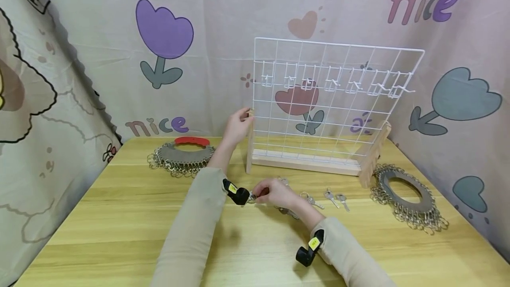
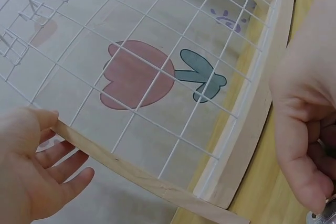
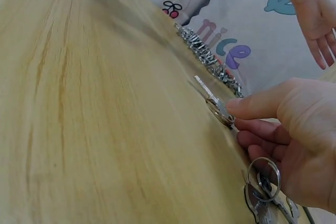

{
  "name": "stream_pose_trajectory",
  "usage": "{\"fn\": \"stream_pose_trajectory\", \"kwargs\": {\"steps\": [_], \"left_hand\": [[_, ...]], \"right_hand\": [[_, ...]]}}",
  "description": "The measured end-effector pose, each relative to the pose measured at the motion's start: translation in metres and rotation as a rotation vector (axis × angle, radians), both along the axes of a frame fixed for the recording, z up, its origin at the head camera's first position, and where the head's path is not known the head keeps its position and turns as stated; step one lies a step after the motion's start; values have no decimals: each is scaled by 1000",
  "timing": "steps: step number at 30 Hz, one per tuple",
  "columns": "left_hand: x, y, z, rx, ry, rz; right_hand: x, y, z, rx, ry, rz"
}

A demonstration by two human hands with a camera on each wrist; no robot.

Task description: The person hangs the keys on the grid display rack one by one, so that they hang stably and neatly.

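My left hand [image 1: 238, 126] grips the top of the left wooden side post [image 1: 250, 145] of a white wire grid rack [image 2: 116, 152]. In the left wrist view its thumb lies on the post's end, with the other fingers loosely bent beside it. Low over the table, my right hand [image 1: 275, 193] pinches a silver key [image 3: 209, 91] with a ring at its head, between thumb and forefinger. Under that hand lie more keys with a large ring [image 3: 263, 158]. To its right are several loose keys [image 1: 330, 196], partly hidden by the wrist.
A row of white hooks [image 1: 307, 84] hangs across the upper grid. The rack stands on a wooden base [image 1: 307, 163]. At the left back lies a grey plate [image 1: 183, 156] fringed with metal rings, with a red handle [image 1: 192, 140]. A similar ringed oval plate [image 1: 424, 205] lies right.
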State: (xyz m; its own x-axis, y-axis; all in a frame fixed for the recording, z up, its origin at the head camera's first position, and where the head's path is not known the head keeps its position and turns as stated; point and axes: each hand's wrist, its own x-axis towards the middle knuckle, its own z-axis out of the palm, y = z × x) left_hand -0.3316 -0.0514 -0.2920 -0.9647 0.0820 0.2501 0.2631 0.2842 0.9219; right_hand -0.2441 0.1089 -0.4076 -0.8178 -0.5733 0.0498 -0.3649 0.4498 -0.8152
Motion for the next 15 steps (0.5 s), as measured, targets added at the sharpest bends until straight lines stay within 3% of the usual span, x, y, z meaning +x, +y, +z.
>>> {"fn": "stream_pose_trajectory", "kwargs": {"steps": [5,15], "left_hand": [[-1,0,0,-19,-27,6],[-2,0,-1,7,-40,4]], "right_hand": [[-1,0,-2,25,25,22],[-1,0,-4,117,171,76]]}}
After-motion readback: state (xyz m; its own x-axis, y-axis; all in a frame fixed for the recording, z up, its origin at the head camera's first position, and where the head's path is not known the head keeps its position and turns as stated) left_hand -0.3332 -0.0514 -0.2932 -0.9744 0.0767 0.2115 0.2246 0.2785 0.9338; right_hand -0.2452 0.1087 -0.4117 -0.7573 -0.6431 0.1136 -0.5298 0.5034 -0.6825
